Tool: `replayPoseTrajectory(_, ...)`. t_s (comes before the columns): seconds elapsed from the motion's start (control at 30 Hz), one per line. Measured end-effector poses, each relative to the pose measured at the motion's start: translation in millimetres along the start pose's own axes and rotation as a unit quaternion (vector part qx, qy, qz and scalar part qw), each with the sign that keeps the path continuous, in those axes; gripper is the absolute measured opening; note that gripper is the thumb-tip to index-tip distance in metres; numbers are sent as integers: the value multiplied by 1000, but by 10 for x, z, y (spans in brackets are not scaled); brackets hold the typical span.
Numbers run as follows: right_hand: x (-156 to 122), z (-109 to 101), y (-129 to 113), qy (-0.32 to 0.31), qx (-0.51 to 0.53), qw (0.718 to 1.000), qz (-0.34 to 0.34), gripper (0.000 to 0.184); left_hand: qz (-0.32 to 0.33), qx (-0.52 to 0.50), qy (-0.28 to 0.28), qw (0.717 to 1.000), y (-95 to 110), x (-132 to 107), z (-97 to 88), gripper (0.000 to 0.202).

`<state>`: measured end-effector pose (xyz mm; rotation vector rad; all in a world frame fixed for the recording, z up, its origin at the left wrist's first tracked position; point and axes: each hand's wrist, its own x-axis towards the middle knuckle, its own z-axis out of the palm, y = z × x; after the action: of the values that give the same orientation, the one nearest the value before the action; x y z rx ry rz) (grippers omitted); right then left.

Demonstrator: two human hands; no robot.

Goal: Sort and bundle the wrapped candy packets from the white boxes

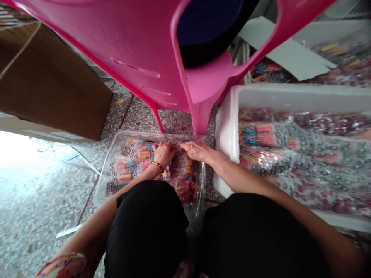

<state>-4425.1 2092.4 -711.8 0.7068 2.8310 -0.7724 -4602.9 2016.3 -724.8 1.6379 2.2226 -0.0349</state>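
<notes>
A shallow clear plastic tub (pixel 108 148) lies on the floor before my knees. In it are clear packets (pixel 142 152) with pink and yellow sticks, blue lettered labels and rows of dark rings. My left hand (pixel 164 153), with a beaded bracelet on its wrist, is over the middle of the tub, its fingers curled down into the packets. Just right of it, at the tub's far side, my right hand (pixel 194 150) is closed with its fingertips pinched. What either hand grips is too small and hidden to tell. Reddish packets (pixel 185 187) lie nearer my knees.
A pink plastic chair (pixel 130 42) stands directly beyond the tub. On the right, a white foam box (pixel 226 135) holds many similar packets (pixel 261 135), with another filled box (pixel 321 33) behind it. A brown carton (pixel 52 81) stands left on the speckled floor (pixel 58 197).
</notes>
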Motion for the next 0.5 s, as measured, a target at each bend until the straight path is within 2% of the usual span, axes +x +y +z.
replayPoseTrajectory(0.13, -6, -4, 4, 4, 8, 1000, 3, 32, 1, -36, -9, 999, -87, -53, -1, 19)
replayPoseTrajectory(0.27, -14, -13, 8, -7, 23, 1000, 7, 33, 17, -53, 51, 997, -193, -217, -6, 19)
replayPoseTrajectory(0.37, -12, -12, 7, -2, 21, 1000, 7, 35, 38, -25, 47, 998, -166, -283, 21, 14)
replayPoseTrajectory(0.5, -5, 15, 18, -2, 19, 1000, 10, 34, 32, -44, 41, 998, -78, -231, 62, 8)
